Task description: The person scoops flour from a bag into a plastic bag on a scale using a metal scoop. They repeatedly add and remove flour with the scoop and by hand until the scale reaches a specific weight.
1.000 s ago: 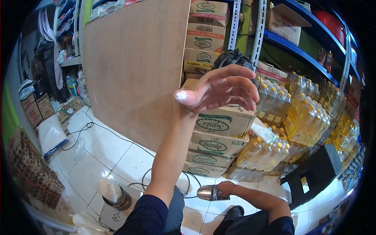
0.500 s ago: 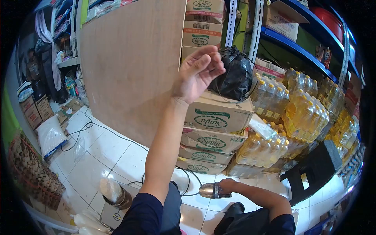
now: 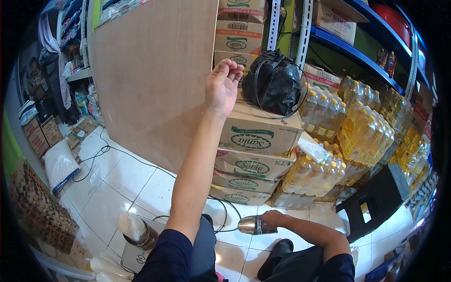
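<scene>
My left hand [image 3: 222,89] is raised in front of the stacked Sania cartons [image 3: 253,137], palm showing and fingers loosely curled, with nothing visible in it. To its right, a knotted black plastic bag [image 3: 273,83] rests on the top carton, apart from my fingers. Low down, my right hand [image 3: 272,220] is closed around the handle of a shiny metal scoop [image 3: 249,224], held above the tiled floor. Left of my legs, a filled clear plastic bag [image 3: 133,227] stands in a round container [image 3: 149,238] on a flat, box-shaped base [image 3: 133,258] with lettering.
Packs of yellow-capped oil bottles [image 3: 366,131] are piled at right, near a black stool-like piece [image 3: 376,202]. Blue shelves [image 3: 357,58] rise behind. A plywood panel [image 3: 155,84] stands left of the cartons. A black cable [image 3: 141,157] crosses the floor. Egg trays [image 3: 42,207] lie far left.
My left hand has shifted left, away from the black bag, and its fingers are a little more curled. The right hand keeps the scoop in nearly the same place.
</scene>
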Demonstrator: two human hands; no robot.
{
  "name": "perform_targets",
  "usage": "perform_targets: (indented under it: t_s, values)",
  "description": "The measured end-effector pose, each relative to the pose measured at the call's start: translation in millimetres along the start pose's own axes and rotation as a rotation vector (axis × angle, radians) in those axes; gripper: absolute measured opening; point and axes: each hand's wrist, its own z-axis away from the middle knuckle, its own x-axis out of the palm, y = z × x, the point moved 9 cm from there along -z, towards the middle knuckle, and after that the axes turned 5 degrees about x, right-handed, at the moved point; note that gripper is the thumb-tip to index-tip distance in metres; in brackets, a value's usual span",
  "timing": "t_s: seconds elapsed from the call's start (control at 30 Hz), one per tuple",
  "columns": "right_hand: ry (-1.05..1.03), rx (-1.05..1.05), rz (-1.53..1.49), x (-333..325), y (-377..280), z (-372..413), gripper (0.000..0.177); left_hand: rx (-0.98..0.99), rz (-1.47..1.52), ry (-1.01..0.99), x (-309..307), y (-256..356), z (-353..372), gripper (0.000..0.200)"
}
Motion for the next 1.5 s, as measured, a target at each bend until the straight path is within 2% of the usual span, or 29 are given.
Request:
perform_targets:
  t_s: [0.13,0.3,0.33,0.37,0.43,0.47,0.53,0.6,0.67,0.77,0.97,1.07,1.13,1.2,1.27,1.4,1.5]
  values:
    - [-0.02,0.013,-0.013,-9.5,-6.2,5.4,0.038,0.023,0.025,0.061,-7.1,-3.8,0.6,0.015]
    - [-0.034,0.027,-0.011,6.5,4.4,-1.1,0.041,0.112,0.078,-0.025,-6.2,-8.5,-7.4,0.033]
    - [-0.039,0.013,-0.015,3.0,2.7,-2.3,0.042,0.115,0.046,-0.006,-7.1,-10.0,-7.3,0.036]
    - [-0.055,0.013,0.012,7.1,5.6,-5.2,0.043,0.142,0.005,0.125,-5.6,-6.0,-5.3,0.046]
    - [-0.05,-0.008,0.053,8.6,6.1,-7.6,0.044,0.052,0.06,0.176,-3.7,-13.6,-5.0,0.042]
    - [-0.029,-0.021,0.06,3.0,2.3,-4.0,0.044,0.111,0.062,0.097,1.6,-9.9,-7.1,0.039]
    - [0.016,-0.042,0.024,-4.5,-2.8,-0.6,0.042,0.062,-0.036,0.051,11.1,-8.6,-5.4,0.031]
    - [-0.003,-0.038,0.03,4.9,3.9,-5.0,0.043,0.182,-0.184,-0.003,18.8,-0.4,-4.8,0.027]
    - [-0.017,-0.025,0.025,4.4,4.1,-7.0,0.043,0.17,-0.356,0.032,10.5,-0.9,-4.7,0.021]
    - [-0.022,-0.023,0.009,2.8,3.7,-5.8,0.044,0.056,-0.133,0.086,-7.0,-10.1,-5.1,0.021]
    - [0.007,-0.039,-0.014,7.8,8.7,-6.9,0.045,0.029,-0.215,0.195,-4.8,-7.5,-1.8,0.029]
    - [0.024,-0.037,0.013,6.9,7.3,-6.9,0.046,-0.01,-0.141,0.181,-14.0,-6.1,0.0,0.03]
    - [0.019,-0.032,0.029,3.0,4.7,-4.7,0.046,-0.084,-0.247,0.305,-1.7,-4.7,5.4,0.034]
    - [0.025,-0.029,0.019,3.8,6.4,-5.2,0.046,-0.112,-0.291,0.332,0.5,-4.0,8.2,0.037]
    - [0.024,-0.021,0.018,5.9,8.8,-6.6,0.046,-0.093,-0.275,0.265,-9.9,-3.4,7.6,0.038]
    - [0.008,-0.007,0.018,6.0,9.0,-5.3,0.045,-0.112,-0.448,0.265,3.2,-1.3,5.9,0.035]
    - [0.018,-0.016,0.019,2.6,7.7,-3.7,0.045,-0.097,-0.262,0.237,-18.4,-10.9,2.7,0.028]
